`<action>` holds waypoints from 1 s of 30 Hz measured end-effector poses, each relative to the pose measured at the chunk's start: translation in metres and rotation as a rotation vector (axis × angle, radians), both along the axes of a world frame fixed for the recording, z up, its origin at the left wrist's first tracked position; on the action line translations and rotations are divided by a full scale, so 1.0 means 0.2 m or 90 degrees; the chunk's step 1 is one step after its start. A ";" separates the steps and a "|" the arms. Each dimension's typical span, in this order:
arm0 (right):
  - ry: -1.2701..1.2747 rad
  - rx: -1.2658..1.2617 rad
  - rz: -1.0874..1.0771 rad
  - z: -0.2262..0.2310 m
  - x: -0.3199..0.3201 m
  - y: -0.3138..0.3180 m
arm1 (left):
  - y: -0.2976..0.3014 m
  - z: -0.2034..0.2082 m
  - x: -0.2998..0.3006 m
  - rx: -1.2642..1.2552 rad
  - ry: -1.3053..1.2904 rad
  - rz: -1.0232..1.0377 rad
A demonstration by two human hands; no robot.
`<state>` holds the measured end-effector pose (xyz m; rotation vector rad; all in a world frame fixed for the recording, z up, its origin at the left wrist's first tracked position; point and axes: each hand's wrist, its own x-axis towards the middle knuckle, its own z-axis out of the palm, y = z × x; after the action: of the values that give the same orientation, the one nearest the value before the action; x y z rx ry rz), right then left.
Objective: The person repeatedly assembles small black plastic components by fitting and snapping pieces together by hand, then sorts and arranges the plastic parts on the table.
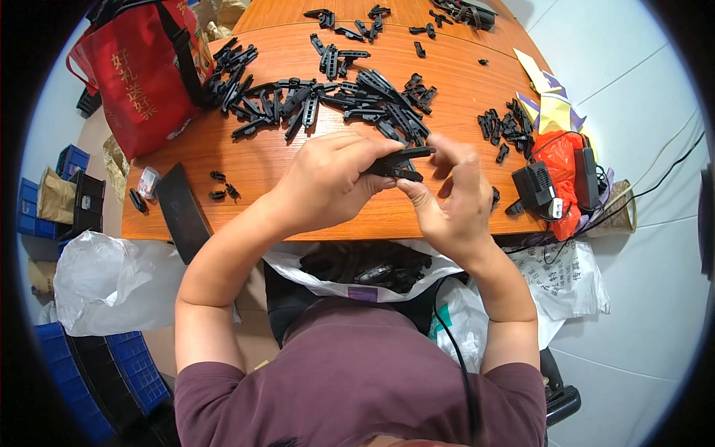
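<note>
Above the table's front edge, my left hand [331, 179] is closed around a black hinged plastic piece [402, 162], pinching it between thumb and fingers. Two arms of the piece stick out to the right, with a gap between them. My right hand [454, 197] is at that end, its thumb against the lower arm and its fingers bent by the upper arm's tip. Part of the piece is hidden by my left fingers. Just beyond my hands lies a large heap of long black plastic pieces [309, 112].
Small black parts [506, 127] lie at the right, near a black power adapter [532, 185] and red plastic bag [562, 149]. A red carrier bag [145, 82] stands at the left. A white bag of black parts [365, 270] sits below the table's edge [328, 227].
</note>
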<state>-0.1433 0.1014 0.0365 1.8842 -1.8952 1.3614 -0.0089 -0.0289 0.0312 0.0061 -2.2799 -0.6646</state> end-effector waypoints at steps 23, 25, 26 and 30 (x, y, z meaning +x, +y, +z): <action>0.129 0.283 -0.180 -0.25 -0.38 -0.08 | -0.12 -0.38 -0.22 -0.333 -0.203 0.117; 0.137 0.284 -0.228 -0.30 -0.53 -0.25 | -0.13 -0.37 -0.17 -0.306 -0.151 0.129; 0.135 0.281 -0.228 -0.30 -0.58 -0.31 | -0.12 -0.36 -0.15 -0.309 -0.152 0.129; 0.132 0.396 -0.240 -0.31 -0.64 -0.47 | -0.11 -0.26 -0.08 0.061 -0.293 0.206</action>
<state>-0.2722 0.0075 -0.0252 1.6533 -2.5741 0.4747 -0.0242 -0.0510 -0.0209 0.6180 -2.5934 -0.6460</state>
